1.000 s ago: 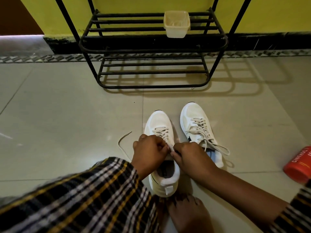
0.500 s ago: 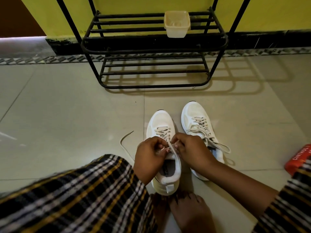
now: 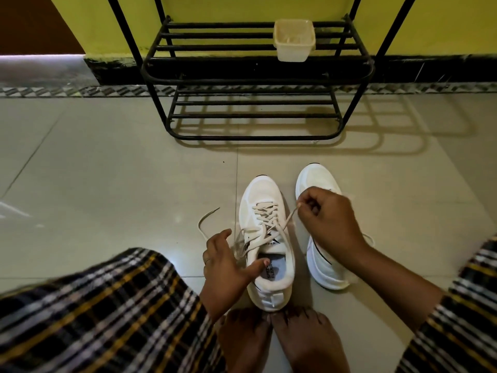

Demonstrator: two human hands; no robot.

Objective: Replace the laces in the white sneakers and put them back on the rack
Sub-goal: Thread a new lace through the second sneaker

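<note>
Pinched between thumb and forefinger of the right hand (image 3: pixel 329 219), right of the frame's centre, is one end of the beige flat lace (image 3: pixel 285 224), drawn taut up and to the right from the eyelets of the nearer white mesh sneaker (image 3: pixel 265 238). That hand is closed into a loose fist on the lace and hangs over the second white sneaker (image 3: pixel 320 265), hiding its lacing. The left hand (image 3: pixel 226 265), lower centre, is spread: its thumb rests on the padded collar of the nearer sneaker, its fingers reach up by the shoe's left side, and blurred lace strands cross them, so whether it actually grips the lace I cannot tell. The other free end of the lace trails in a curve on the pale tiled floor (image 3: pixel 107 184), left of the shoe.

Both sneakers stand upright on the floor, side by side, toes pointing to the top of the frame, the nearer one laced with crossings up most of its tongue. Its heel touches the toes of two bare feet (image 3: pixel 282 340) at the bottom centre. Dark plaid fabric with yellow and white lines (image 3: pixel 94 319) fills the lower left, and more of it shows at the lower right edge.

At the top centre, well apart from the shoes, a black metal bar rack (image 3: pixel 255 76) stands against a yellow wall (image 3: pixel 242 6). A small cream plastic tub (image 3: pixel 294 41) sits on its upper shelf, right of middle.
</note>
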